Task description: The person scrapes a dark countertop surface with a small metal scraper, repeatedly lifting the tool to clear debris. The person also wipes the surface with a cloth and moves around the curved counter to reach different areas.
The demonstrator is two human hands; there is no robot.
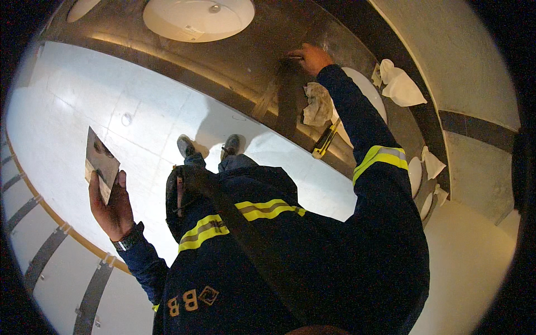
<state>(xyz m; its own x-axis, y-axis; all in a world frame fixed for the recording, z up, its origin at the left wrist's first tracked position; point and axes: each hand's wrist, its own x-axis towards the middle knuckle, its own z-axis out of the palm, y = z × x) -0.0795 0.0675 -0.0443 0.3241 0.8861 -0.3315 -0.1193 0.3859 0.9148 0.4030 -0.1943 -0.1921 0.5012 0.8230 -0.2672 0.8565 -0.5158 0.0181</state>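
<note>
L hand (111, 209), approx 9 o'clock, has its grip closed on a thin, flat, four-cornered grey plate w/ dark blotches on its face (103, 162); thumb on one side, fingers on the other, plate tilted & held up above the glossy white floor (139, 111), well apart from the tabletop. Dark wristwatch (129, 240) sits on that wrist.

R hand (314, 58), approx 1 o'clock, reaches out over the dark brown, smooth tabletop (245, 58), fingertips down at its surface; can't tell if that grip pinches anything. Pale streak on the tabletop runs from near those fingers twd 7 o'clock.

Just below R hand, at its 6 o'clock: a crumpled, off-white, paper-like sheet (318, 104). Further down same way, nr the front edge, lies a slim yellow-&-black utility knife (325, 139).

White oval basin (198, 19) at 11 o'clock; another white basin (365, 89) at 2 o'clock, partly hidden by the R sleeve. Beyond it, also 2 o'clock, a crumpled white bag-like wrap (403, 88).

Person wears a dark blue jacket w/ yellow-&-grey reflective bands (268, 209); dark shoes (233, 144) on the floor, just off centre twd 10 o'clock
</note>
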